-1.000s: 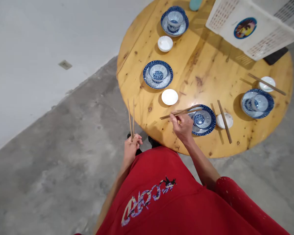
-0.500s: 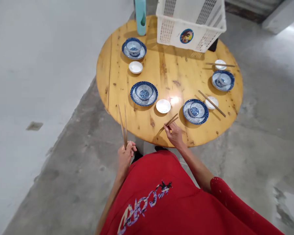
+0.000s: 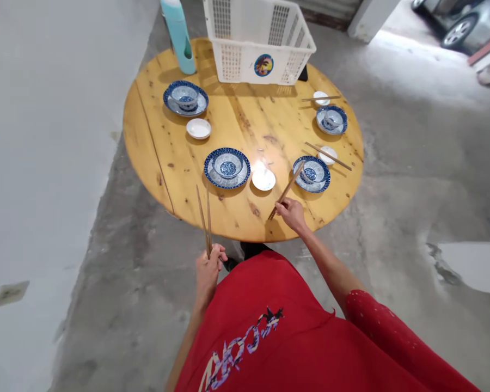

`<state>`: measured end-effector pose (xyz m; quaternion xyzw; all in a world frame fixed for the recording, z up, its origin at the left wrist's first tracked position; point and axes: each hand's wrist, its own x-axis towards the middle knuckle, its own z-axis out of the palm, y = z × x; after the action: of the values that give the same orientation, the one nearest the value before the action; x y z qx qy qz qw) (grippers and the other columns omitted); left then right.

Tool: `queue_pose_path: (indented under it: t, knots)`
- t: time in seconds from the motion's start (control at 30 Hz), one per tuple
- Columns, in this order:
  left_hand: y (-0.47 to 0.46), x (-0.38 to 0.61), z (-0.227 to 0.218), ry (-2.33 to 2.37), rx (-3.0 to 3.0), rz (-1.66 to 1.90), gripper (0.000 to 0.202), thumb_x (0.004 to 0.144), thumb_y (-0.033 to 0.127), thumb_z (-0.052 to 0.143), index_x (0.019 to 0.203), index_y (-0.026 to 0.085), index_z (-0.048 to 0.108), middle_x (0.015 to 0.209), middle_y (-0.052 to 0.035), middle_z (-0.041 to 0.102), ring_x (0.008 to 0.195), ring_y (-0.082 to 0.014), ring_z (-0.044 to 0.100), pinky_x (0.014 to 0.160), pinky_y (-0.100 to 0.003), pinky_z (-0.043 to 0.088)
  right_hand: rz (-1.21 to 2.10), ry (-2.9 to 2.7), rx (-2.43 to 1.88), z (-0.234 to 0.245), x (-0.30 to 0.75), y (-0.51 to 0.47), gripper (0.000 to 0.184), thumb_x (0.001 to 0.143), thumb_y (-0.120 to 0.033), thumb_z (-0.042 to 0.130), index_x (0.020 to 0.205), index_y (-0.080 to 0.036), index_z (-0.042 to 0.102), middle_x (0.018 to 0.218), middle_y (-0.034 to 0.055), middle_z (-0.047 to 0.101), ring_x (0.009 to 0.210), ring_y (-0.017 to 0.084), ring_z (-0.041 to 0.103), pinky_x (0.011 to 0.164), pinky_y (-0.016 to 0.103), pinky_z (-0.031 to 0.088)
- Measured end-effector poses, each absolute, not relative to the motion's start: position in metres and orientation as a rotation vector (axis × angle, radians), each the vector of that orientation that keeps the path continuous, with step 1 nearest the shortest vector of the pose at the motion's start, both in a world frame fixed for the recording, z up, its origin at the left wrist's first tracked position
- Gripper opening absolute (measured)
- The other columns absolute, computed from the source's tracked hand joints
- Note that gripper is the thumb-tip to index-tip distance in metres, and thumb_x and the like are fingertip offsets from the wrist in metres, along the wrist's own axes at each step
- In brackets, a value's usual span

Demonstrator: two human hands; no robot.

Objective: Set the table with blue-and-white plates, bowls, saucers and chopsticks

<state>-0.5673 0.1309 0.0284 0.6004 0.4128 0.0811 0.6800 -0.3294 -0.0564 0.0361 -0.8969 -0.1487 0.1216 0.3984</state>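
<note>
Right hand (image 3: 293, 214) grip closed around chopsticks (image 3: 286, 190) over near tabletop (image 3: 245, 117) edge, left hand (image 3: 208, 268) grip closed on second pair (image 3: 204, 219)

The round desk (image 3: 269, 125) is knotty, varnished wood with a glossy glare spot. The chopsticks (image 3: 286, 190) are plain brown wood. Bowls and plates (image 3: 227, 167) are glazed blue-and-white ceramic. The basket (image 3: 257, 41) is white perforated plastic. The floor (image 3: 392, 179) is rough, matt concrete.

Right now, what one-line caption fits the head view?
Left hand holds chopsticks, right hand a second pair, at a wooden table set with blue bowls and white dishes.
</note>
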Motion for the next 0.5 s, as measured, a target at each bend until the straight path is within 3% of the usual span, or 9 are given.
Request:
queue_pose_path:
  t: [0.17,0.5]
  knots:
    - [0.15,-0.545,0.03,0.867,1.419,0.106,0.036,0.086,0.053,0.056,0.079,0.018,0.061,0.06,0.0021,0.059,0.043,-0.0075,0.039,0.043,-0.021,0.03,0.785,-0.104,-1.967,0.046,-0.293,-0.028,0.015,0.081,-0.014,0.062,0.066,-0.014,0.061,0.055,0.0011,0.065,0.051,0.011,0.061,0.055,0.02,0.052]
    - [0.174,-0.52,0.043,0.95,1.471,0.082,0.036,0.088,0.053,0.056,0.08,0.019,0.063,0.061,0.0013,0.06,0.044,-0.009,0.04,0.045,-0.023,0.032,0.998,-0.13,-1.995,0.038,-0.23,0.02,0.023,0.08,-0.003,0.065,0.058,-0.012,0.061,0.045,0.0004,0.06,0.041,0.01,0.056,0.044,0.018,0.048]
